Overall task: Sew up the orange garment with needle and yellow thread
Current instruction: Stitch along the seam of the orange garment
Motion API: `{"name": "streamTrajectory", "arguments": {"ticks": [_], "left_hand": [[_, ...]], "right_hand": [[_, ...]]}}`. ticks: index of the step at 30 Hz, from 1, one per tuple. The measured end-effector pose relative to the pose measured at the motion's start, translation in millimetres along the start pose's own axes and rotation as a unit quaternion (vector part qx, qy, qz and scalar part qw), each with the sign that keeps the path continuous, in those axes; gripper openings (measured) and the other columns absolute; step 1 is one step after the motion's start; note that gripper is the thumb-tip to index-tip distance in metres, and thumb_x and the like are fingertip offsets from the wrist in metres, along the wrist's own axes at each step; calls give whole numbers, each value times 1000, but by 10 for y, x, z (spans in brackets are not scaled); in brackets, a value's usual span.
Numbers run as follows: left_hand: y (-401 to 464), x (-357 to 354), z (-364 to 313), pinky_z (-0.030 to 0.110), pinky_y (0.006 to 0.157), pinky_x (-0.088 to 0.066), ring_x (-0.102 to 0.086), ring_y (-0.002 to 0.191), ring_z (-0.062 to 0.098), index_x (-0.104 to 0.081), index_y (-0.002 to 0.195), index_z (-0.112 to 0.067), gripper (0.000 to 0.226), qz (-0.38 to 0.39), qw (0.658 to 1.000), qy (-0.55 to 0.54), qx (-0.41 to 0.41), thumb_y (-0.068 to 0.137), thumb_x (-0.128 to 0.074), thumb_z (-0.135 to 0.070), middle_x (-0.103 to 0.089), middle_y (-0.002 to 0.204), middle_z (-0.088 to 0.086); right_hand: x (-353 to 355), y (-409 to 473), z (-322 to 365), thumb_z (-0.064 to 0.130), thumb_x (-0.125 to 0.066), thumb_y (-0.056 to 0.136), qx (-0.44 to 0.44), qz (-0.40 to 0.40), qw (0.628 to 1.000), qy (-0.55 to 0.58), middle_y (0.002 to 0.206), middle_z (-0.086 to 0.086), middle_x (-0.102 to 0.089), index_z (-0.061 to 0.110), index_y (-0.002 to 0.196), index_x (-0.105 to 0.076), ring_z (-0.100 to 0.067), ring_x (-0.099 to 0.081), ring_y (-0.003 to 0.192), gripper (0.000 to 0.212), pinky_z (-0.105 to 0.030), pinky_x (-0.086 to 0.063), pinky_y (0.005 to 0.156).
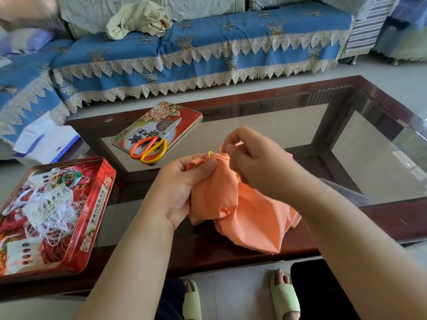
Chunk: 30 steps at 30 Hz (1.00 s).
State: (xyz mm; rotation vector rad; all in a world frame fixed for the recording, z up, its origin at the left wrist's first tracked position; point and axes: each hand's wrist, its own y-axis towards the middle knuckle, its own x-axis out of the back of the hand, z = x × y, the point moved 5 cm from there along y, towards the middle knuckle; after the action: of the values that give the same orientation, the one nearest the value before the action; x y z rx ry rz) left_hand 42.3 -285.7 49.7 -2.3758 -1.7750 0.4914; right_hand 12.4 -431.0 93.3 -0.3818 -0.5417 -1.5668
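Orange garment (233, 204) hangs bunched between your hands, above the near edge of the table (381, 93). Your left hand (182, 188) grips the gathered cloth, thumb pressed on top. Your right hand (251, 162) pinches the fabric edge; the needle I cannot see. A small loop of yellow thread (210, 154) stands at the seam, so a stitch seems underway. Next, draw the thread gently until that loop closes

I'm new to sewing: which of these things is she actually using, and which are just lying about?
In use: orange garment, yellow thread, left hand, right hand.

Lying about: scissors, tin lid, thread tin, paper bag, cloth on sofa.
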Motion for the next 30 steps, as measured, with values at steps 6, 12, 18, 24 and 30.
{"name": "streamTrajectory", "arguments": {"ticks": [6,12,18,24,30], "left_hand": [[-2,41,-44,33,69,-54,-72,88,22,-74,97,-17,30,-35,999,-9,-22,68,-72,-23,-76,92,9],[-8,81,-76,33,72,-55,-70,93,22,-72,102,-17,35,-53,998,-6,-44,67,-73,-23,-75,94,7],[-19,112,-75,31,73,-53,-68,98,20,-73,99,-22,16,-72,996,26,-53,85,-69,-16,-75,94,1],[-44,101,-105,37,82,-52,-65,102,18,-74,90,-29,12,-87,989,72,-93,86,-69,-19,-74,94,-5],[-124,0,-214,17,72,-51,-63,90,-2,-72,88,-33,18,-107,935,251,-228,90,-66,-16,-71,87,-18]], "right_hand": [[-84,-52,4,27,-42,102,23,54,994,-88,55,3,-64,29,101,-49,-5,-58,41,8,-27,-52,58],[-101,-77,52,26,-42,102,47,54,991,-114,57,9,-56,31,104,-50,-6,-58,43,10,-35,-55,60],[-101,-82,80,26,-42,102,34,52,987,-149,67,16,-49,29,115,-55,-9,-59,62,19,-31,-50,63],[-134,-88,66,23,-40,102,14,47,987,-152,68,17,-47,26,119,-53,-9,-59,63,21,-35,-54,63],[-185,-79,13,28,-37,102,-17,11,991,-133,91,1,-63,20,120,-52,-14,-57,71,24,-30,-46,61]]}}
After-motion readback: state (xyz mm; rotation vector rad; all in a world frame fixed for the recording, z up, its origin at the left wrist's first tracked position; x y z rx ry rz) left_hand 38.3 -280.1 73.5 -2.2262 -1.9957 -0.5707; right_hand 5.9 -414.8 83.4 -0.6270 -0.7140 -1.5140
